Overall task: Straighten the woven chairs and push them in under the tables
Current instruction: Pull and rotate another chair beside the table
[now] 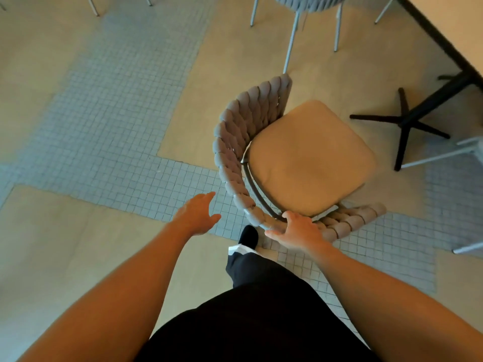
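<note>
A woven grey chair [235, 142] with a beige seat cushion [308, 158] stands out on the floor, turned at an angle, its seat facing the table [444, 30] at the top right. My right hand [295, 231] grips the near part of the woven backrest, fingers curled over its rim. My left hand [198, 215] hovers open to the left of the backrest, a short way off it, touching nothing.
The table's black cross-shaped foot [402, 124] stands just right of the chair. A second woven chair [308, 3] sits at the top, pale legs showing. Pale legs of another chair [444, 155] enter at right. My black shoe [248, 235] is beside the chair.
</note>
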Demonstrator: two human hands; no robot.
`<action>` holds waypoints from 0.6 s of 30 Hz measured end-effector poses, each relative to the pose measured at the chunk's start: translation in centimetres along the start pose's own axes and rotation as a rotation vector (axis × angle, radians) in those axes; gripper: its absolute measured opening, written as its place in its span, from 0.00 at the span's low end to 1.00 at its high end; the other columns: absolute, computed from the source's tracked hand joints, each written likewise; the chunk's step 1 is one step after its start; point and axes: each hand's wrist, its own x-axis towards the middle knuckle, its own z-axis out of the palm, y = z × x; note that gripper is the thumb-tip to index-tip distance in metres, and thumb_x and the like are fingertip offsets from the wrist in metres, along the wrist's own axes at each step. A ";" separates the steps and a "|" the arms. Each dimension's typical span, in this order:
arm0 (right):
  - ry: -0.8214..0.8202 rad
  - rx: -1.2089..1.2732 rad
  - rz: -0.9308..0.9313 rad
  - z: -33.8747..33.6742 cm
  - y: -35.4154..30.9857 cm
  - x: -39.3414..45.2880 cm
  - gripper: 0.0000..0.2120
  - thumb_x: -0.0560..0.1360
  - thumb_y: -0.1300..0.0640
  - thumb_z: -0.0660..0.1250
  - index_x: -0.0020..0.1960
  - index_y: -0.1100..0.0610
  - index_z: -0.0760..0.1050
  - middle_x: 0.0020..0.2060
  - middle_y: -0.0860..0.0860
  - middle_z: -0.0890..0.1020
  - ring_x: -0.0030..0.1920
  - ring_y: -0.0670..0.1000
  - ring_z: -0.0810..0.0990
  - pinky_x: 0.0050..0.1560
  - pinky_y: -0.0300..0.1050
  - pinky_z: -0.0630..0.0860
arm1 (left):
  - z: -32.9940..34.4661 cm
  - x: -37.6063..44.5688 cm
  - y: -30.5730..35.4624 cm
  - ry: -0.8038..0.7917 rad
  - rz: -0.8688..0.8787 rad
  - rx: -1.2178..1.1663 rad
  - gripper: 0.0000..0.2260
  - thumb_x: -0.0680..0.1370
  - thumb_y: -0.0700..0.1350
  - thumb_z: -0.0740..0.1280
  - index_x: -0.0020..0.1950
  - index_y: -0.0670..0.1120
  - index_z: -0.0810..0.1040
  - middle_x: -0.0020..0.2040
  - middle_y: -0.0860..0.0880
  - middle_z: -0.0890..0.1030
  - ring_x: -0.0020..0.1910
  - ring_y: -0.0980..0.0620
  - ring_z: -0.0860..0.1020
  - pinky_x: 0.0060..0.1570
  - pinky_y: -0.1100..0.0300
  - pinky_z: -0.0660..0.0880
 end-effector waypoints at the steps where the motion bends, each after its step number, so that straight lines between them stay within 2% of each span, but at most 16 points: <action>1: 0.006 0.027 0.019 -0.2 -0.4 0.3 0.49 0.68 0.21 0.60 0.78 0.50 0.61 0.74 0.51 0.70 0.74 0.59 0.67 0.70 0.61 0.68 | -0.7 0.8 -0.1 0.000 0.023 0.042 0.34 0.80 0.57 0.66 0.82 0.50 0.55 0.80 0.46 0.62 0.78 0.44 0.62 0.74 0.43 0.64; 5: 0.016 0.111 0.073 -0.9 -1.8 1.7 0.52 0.64 0.19 0.58 0.78 0.50 0.61 0.74 0.52 0.70 0.74 0.58 0.67 0.72 0.62 0.66 | -3.8 4.2 -0.3 0.003 0.145 0.216 0.35 0.79 0.61 0.66 0.81 0.51 0.55 0.79 0.46 0.63 0.76 0.43 0.64 0.73 0.41 0.65; 10: 0.073 0.199 0.136 -1.6 -3.4 1.7 0.46 0.70 0.23 0.63 0.77 0.50 0.63 0.74 0.55 0.70 0.73 0.59 0.67 0.72 0.61 0.66 | -6.5 7.8 -0.3 0.005 0.286 0.374 0.36 0.78 0.64 0.65 0.81 0.51 0.57 0.78 0.46 0.65 0.76 0.42 0.65 0.72 0.41 0.65; 13: 0.102 0.280 0.209 -1.6 -4.4 2.0 0.45 0.71 0.24 0.64 0.78 0.50 0.63 0.74 0.55 0.69 0.74 0.59 0.67 0.72 0.59 0.67 | -7.7 10.0 -0.1 -0.029 0.375 0.451 0.36 0.77 0.65 0.66 0.79 0.50 0.59 0.77 0.46 0.67 0.75 0.41 0.65 0.71 0.40 0.65; 18: 0.156 0.336 0.306 -0.2 -6.7 2.9 0.48 0.67 0.21 0.61 0.76 0.51 0.65 0.73 0.53 0.71 0.72 0.59 0.68 0.71 0.59 0.66 | -9.7 14.1 0.6 -0.097 0.550 0.611 0.39 0.76 0.67 0.66 0.81 0.52 0.56 0.79 0.46 0.63 0.75 0.40 0.63 0.72 0.37 0.62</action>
